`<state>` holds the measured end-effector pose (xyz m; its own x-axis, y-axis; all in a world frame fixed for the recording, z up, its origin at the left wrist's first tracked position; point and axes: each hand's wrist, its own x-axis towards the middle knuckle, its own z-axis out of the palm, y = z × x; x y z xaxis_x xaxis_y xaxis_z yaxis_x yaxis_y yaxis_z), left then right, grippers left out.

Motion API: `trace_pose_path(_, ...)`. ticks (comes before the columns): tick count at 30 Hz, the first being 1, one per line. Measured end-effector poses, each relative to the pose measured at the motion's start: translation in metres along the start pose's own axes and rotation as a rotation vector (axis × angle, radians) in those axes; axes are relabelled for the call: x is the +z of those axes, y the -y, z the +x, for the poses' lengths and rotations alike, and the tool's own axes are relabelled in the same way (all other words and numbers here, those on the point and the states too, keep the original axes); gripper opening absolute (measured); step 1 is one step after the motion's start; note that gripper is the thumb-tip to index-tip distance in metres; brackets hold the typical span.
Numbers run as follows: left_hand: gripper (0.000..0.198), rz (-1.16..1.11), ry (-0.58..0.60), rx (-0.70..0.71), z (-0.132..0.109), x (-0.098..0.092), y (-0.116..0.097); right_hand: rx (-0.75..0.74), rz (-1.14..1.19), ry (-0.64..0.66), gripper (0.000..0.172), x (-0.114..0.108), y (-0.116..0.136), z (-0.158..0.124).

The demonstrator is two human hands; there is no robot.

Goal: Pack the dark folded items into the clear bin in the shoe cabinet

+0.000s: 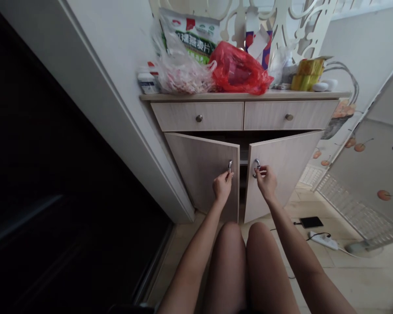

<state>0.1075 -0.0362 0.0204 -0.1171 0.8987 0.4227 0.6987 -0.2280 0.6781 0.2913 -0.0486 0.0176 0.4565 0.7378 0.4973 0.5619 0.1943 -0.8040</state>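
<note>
Through the head view I see my left hand (222, 186) gripping the left handle (229, 165) between thumb and fingertips, on the left door (199, 159) of a pale wooden cabinet (190, 97). My right hand (267, 179) pinches the right handle (256, 162) on the right door (283, 163) in the same way. Both doors stand ajar, angled out towards me below two closed drawers (219, 115), with a dark gap between them; what lies inside is too dim to tell. On the cabinet top I have a red plastic bag (239, 69) beside a translucent bag (185, 78), with a white bottle (147, 82) at the left end. A power strip (324, 240) lies on the floor to the right, near a flat black device (311, 222).
</note>
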Motion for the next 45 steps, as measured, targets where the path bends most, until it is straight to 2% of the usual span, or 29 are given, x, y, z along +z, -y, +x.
trace_pose_path(7, 0.029, 0.190, 0.026, -0.021, 0.032, 0.026, -0.019, -0.038, -0.063, 0.002, 0.051, 0.039, -0.005, 0.029)
trace_pose_path(12, 0.031, 0.239, 0.052, -0.029, 0.052, 0.038, -0.026, -0.037, -0.080, 0.026, 0.049, 0.057, -0.008, 0.045)
trace_pose_path(24, 0.034, 0.244, 0.095, -0.042, 0.073, 0.051, -0.029, -0.071, -0.101, 0.025, 0.041, 0.075, -0.011, 0.063)
trace_pose_path(31, 0.033, 0.172, 0.138, -0.046, 0.085, 0.056, -0.024, -0.031, -0.129, 0.012, 0.035, 0.084, -0.009, 0.070)
trace_pose_path(36, 0.028, 0.024, 0.150, -0.004, 0.089, 0.059, -0.020, -0.025, -0.106, 0.014, 0.038, 0.085, -0.009, 0.075)
trace_pose_path(40, 0.027, -0.060, 0.135, -0.001, 0.080, 0.058, -0.016, -0.032, -0.019, 0.085, 0.049, 0.075, -0.010, 0.076)
trace_pose_path(43, 0.026, -0.259, 0.069, -0.068, 0.067, 0.052, -0.009, -0.043, 0.139, 0.072, 0.065, 0.060, -0.011, 0.069)
trace_pose_path(45, 0.027, -0.421, 0.029, -0.141, 0.055, 0.043, -0.005, -0.025, 0.249, 0.027, 0.068, 0.048, -0.012, 0.061)
